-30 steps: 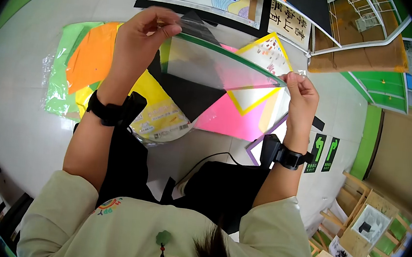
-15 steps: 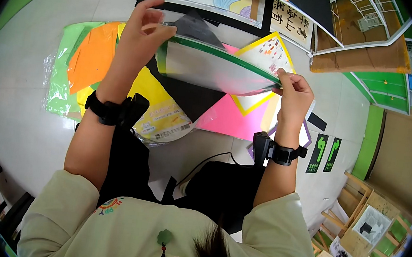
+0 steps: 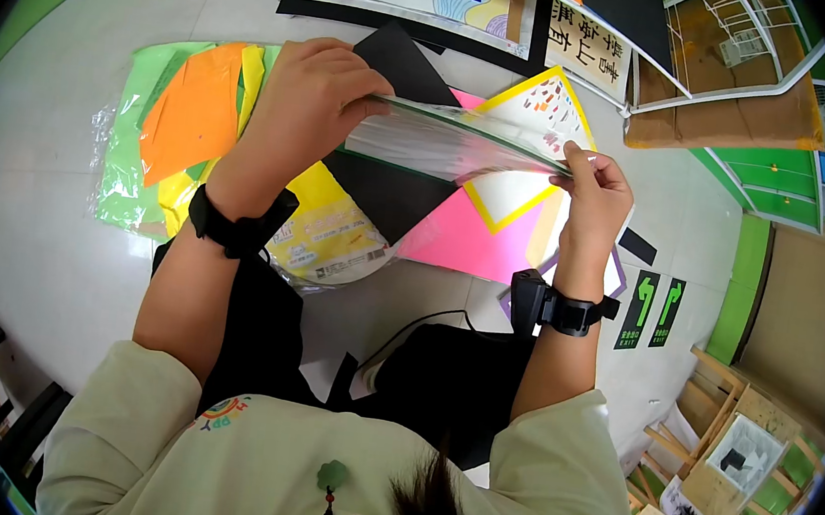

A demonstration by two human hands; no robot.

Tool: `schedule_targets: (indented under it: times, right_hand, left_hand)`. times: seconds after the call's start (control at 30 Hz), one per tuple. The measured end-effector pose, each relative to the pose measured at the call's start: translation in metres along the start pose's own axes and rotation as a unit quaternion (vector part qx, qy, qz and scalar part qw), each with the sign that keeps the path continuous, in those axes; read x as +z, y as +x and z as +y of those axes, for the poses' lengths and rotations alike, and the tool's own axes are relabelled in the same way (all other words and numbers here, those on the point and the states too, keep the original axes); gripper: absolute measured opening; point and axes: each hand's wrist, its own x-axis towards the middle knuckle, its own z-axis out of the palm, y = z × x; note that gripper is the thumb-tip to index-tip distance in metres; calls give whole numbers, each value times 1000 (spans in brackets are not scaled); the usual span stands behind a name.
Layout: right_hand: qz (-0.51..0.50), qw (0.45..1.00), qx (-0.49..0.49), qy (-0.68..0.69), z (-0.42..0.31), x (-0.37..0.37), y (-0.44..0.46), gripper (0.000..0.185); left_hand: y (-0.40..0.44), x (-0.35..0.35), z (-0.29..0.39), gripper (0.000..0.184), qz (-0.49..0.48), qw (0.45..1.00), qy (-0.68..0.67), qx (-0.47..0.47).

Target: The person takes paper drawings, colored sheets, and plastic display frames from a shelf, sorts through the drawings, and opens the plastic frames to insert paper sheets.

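Stretched between my hands is a clear plastic document pouch (image 3: pixel 410 140) with a green edge. My left hand (image 3: pixel 319 92) pinches its left end, with the fingers curled over. At the opposite end, my right hand (image 3: pixel 593 188) grips the corner between thumb and fingers. Underneath, on the floor, lie black sheets (image 3: pixel 379 194), a pink sheet (image 3: pixel 480 239) and a yellow-bordered card (image 3: pixel 525 194) with small coloured marks. A yellow printed package (image 3: pixel 334 239) is below my left wrist. Left of that forearm are an orange sheet (image 3: pixel 189 118) and a green one (image 3: pixel 128 142) in clear plastic.
Framed pictures and a calligraphy sheet (image 3: pixel 583 49) stand at the back. A white wire rack (image 3: pixel 731 50) is at the upper right, above brown cardboard (image 3: pixel 723 129). Green arrow signs (image 3: pixel 639 306) are on the floor at right. Wooden stools (image 3: pixel 715 440) stand lower right.
My left hand has turned over and moved slightly right and down, its fingers now curled over the pouch's end. The pouch has tilted, its green top edge now thinner. My right hand barely moved.
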Motion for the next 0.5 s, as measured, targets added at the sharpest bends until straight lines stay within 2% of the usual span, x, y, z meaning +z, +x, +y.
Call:
schedule_targets:
  times: [0.3,0.33,0.4,0.47,0.5]
  right_hand:
    - [-5,993,-37,-116,14,-11,10,14]
    - [37,969,-146,-198,13,-9,8,16]
    - [118,859,-356,-349,3,0,1,20]
    - [53,809,-465,-354,-20,15,-19,27]
    - [-41,820,-457,-344,-20,23,-31,31]
  left_hand:
    - [-1,0,7,14,-2,998,-21,-64]
    - [0,0,8,14,-3,998,-22,-66]
    - [0,0,9,13,12,999,-10,-37]
    - [0,3,12,13,24,1000,-5,-4]
    - [0,6,16,13,27,1000,-5,13]
